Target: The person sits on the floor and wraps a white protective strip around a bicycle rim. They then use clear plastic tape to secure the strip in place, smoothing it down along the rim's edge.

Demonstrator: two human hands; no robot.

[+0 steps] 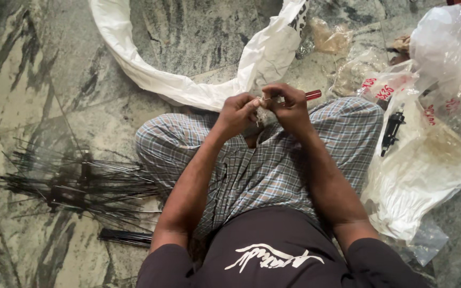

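Note:
I sit cross-legged on a stone floor in checked trousers. My left hand (238, 111) and my right hand (289, 106) meet above my lap and pinch a small pale part (265, 101) between their fingertips. A red-handled tool (312, 95) sticks out to the right from under my right hand. What exactly the small part is stays too small to tell.
A pile of thin black metal ribs (76, 184) lies on the floor at left, with a tight black bundle (126, 237) nearer me. A white cloth band (188, 88) curves ahead. Clear plastic bags (428, 154) and a black handle piece (391, 132) lie at right.

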